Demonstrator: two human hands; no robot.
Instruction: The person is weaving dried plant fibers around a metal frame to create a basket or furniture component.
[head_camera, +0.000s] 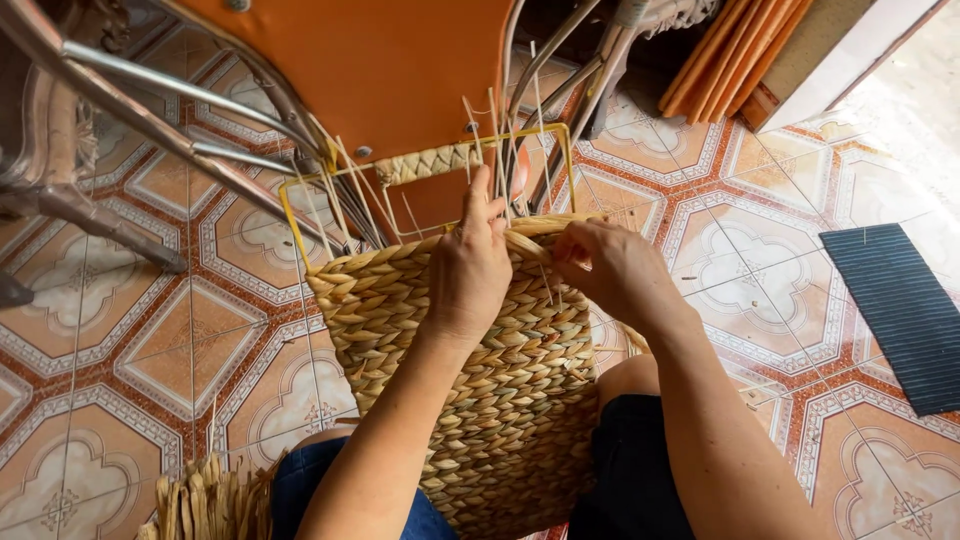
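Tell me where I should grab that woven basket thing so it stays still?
Probably grip the woven panel at its finished braided edges, one hand from each side. The weave there looks tight and firm. Avoid the top: loose straw ends stick up around the thin yellow wire frame, where the left hand and right hand work.
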